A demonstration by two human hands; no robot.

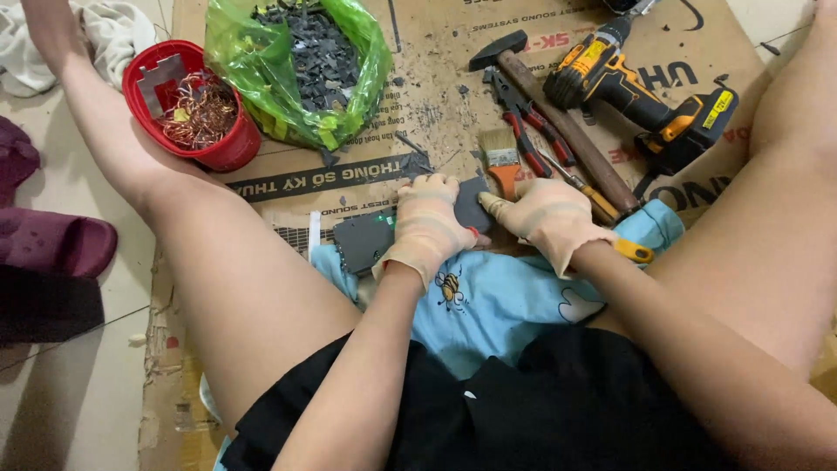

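Both my hands wear thin beige gloves. My left hand (429, 225) presses down on a dark grey flat board (366, 240) that lies on the cardboard just in front of my light blue shirt. My right hand (547, 218) sits at the board's right end, thumb pointing left onto it, fingers curled; a yellow tool tip (634, 252) sticks out by the wrist. Whether the right hand grips that tool is hidden.
On the cardboard sheet (436, 52) lie a paintbrush (502, 160), red-handled pliers (527, 122), a hammer (558, 118), a screwdriver (582, 187) and a yellow-black cordless drill (641, 96). A red bucket of copper wire (196, 109) and a green bag of dark scraps (305, 65) stand at the back left. My bare legs flank the work.
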